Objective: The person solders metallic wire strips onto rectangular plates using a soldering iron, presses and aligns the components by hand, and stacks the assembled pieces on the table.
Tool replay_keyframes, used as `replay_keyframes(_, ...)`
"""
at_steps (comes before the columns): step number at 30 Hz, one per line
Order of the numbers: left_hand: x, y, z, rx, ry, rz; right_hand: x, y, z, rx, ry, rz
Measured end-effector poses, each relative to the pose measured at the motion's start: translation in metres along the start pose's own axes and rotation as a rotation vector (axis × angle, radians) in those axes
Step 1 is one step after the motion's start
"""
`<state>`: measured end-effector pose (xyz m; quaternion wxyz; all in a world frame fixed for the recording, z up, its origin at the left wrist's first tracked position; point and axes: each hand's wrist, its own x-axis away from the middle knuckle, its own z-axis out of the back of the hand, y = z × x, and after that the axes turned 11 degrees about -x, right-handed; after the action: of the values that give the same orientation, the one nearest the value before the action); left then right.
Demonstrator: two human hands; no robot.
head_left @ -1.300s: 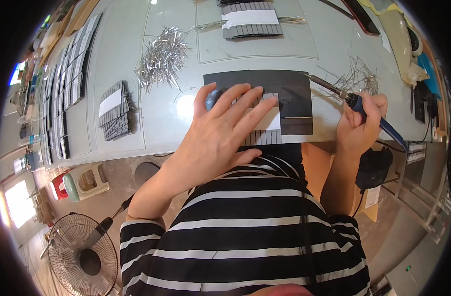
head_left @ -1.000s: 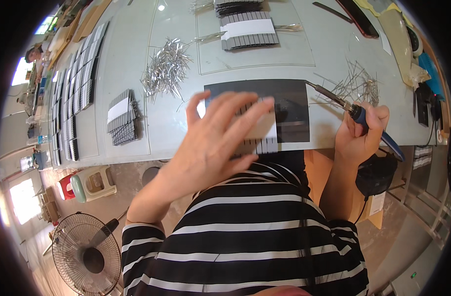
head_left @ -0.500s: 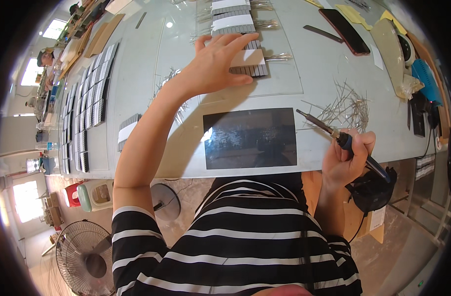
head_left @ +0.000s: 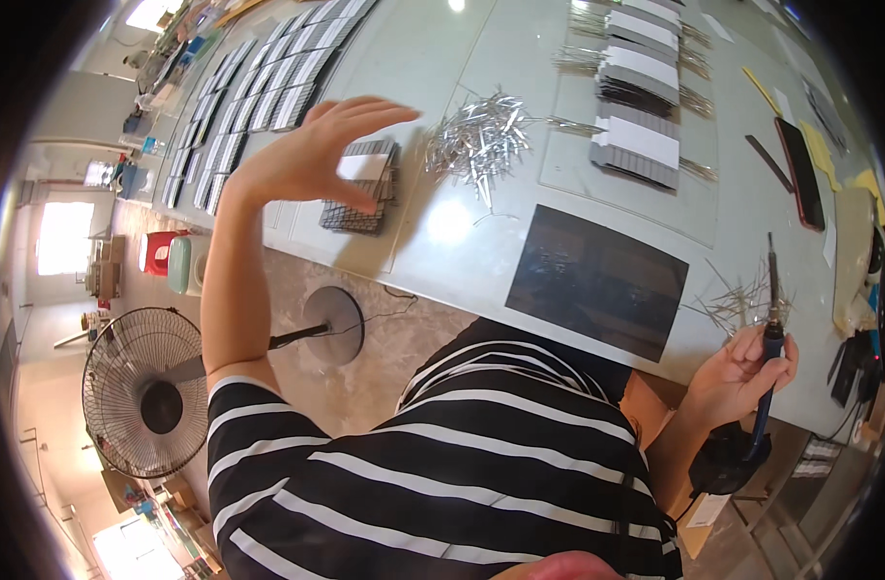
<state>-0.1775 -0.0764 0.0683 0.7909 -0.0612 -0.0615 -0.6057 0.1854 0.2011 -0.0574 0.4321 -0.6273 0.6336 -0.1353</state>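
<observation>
The left hand hovers with its fingers spread wide and holding nothing, just above a stack of small dark gridded cells lying near the counter's near edge, toward its left end. The right hand is off the near right corner of the counter, its fingers curled tight round the blue handle of a soldering iron, whose tip points up over a loose scatter of thin metal strips.

From where I stand, lifting 1 cell off that stack looks delicate work: I would come down flat, slide the top piece off by its edges with fingertips only, and not press into the middle, since such thin pieces look brittle. The iron is best kept as it is, tip away from the body and the cord.

A dark rectangular mat lies bare at the near edge, straight in front of the striped shirt. Beyond it a heap of shiny metal strips sits mid-counter, and 3 banded stacks of cells lie on a clear sheet toward the far right. Long rows of cells run along the far left. A dark phone lies near the right edge.

The counter is pale, glossy and throws back the ceiling lights. Below, a standing fan rests on a speckled floor, with bright windows at the left.
</observation>
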Motion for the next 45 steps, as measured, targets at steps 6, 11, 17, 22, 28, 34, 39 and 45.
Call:
replay_keyframes(6, 0.039, -0.036, -0.033, 0.144, -0.031, 0.161, -0.003, 0.003, -0.001, 0.155, -0.036, 0.079)
replay_keyframes(11, 0.038, -0.044, -0.05, 0.257, 0.047, 0.036, 0.003, 0.003, -0.007, 0.305, -0.033, 0.199)
replay_keyframes(17, 0.035, -0.048, -0.056, 0.258, 0.138, -0.044, 0.017, 0.004, -0.01, 0.529, -0.063, 0.254)
replay_keyframes(22, 0.045, -0.058, -0.053, 0.335, 0.102, 0.018, 0.009, 0.01, -0.021, 0.458, -0.306, 0.343)
replay_keyframes(28, 0.044, -0.056, -0.049, 0.418, 0.098, 0.047, -0.015, -0.015, -0.018, 0.859, -0.605, 0.358)
replay_keyframes(34, 0.045, -0.026, -0.03, 0.344, 0.239, 0.085, -0.027, -0.013, -0.019, 1.05, -0.798, 0.349)
replay_keyframes(39, -0.002, 0.085, -0.016, 0.192, 0.295, -0.099, -0.02, -0.013, -0.019, 1.096, -0.824, 0.363)
replay_keyframes(45, -0.049, 0.163, -0.044, 0.265, 0.283, -0.254, -0.001, 0.0, -0.033, 1.06, -0.83, 0.378)
